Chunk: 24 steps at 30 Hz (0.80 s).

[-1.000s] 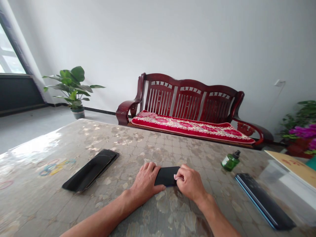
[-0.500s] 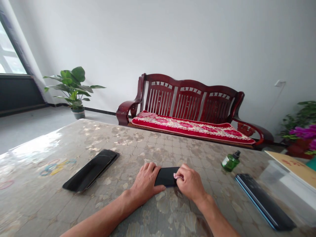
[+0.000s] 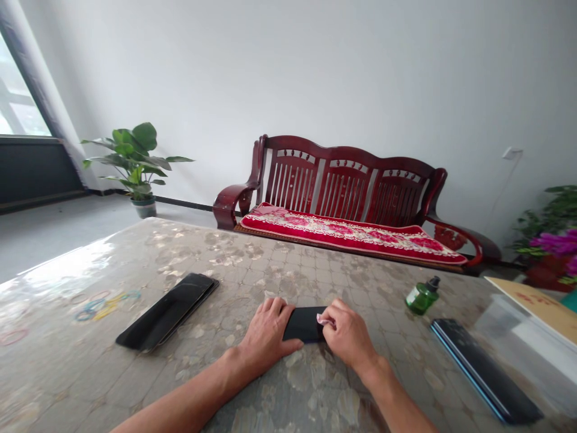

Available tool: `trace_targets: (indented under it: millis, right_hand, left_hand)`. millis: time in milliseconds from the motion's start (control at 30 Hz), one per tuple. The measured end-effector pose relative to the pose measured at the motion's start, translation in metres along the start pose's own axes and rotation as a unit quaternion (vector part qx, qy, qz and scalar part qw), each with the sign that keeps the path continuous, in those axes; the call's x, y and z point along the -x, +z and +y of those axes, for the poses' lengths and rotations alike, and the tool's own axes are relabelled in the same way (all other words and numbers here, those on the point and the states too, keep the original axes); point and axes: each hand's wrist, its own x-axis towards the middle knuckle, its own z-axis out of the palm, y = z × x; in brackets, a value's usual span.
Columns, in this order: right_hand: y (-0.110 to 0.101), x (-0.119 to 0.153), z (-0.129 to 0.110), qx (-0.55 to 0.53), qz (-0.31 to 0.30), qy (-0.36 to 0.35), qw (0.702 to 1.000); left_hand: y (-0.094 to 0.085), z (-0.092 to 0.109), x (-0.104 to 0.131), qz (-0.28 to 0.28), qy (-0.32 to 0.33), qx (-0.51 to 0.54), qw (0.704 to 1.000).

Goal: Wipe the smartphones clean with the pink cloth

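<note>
A black phone [image 3: 304, 325] lies flat on the patterned table [image 3: 243, 258], between my two hands. My left hand [image 3: 269, 329] grips its left end, thumb along the near edge and fingers along the far edge. On the right end of the screen, my right hand [image 3: 346, 332] is closed round a small pinkish cloth [image 3: 322, 319], and only a bit of the cloth sticks out. Stacked dark phones [image 3: 166, 313] rest to the left. At the right are a green pump bottle [image 3: 422, 296] and more dark phones [image 3: 484, 367] with a blue edge.
Coloured rubber bands [image 3: 101, 305] lie at the table's left. A clear plastic box [image 3: 518, 337] with a tan item [image 3: 536, 304] on it stands at the right edge. Beyond the table are a wooden bench [image 3: 342, 186] and a potted plant [image 3: 144, 206].
</note>
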Motion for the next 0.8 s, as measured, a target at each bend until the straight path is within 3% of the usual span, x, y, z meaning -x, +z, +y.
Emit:
trace_targets:
  millis: [467,667,800]
  right_hand:
    - [0.007,0.003,-0.001,-0.01,0.029,-0.019,0.999]
    - [0.002,0.004,-0.009,-0.044,-0.022,-0.063,0.997]
    - [0.002,0.001,-0.006,-0.021,-0.006,-0.029,0.999]
  left_hand:
    - [0.001,0.0,0.0,-0.003,-0.001,0.002,1.0]
    - [-0.002,0.002,-0.001,-0.006,-0.004,0.003,1.0]
    - [-0.003,0.002,-0.001,-0.009,-0.007,-0.001,1.0]
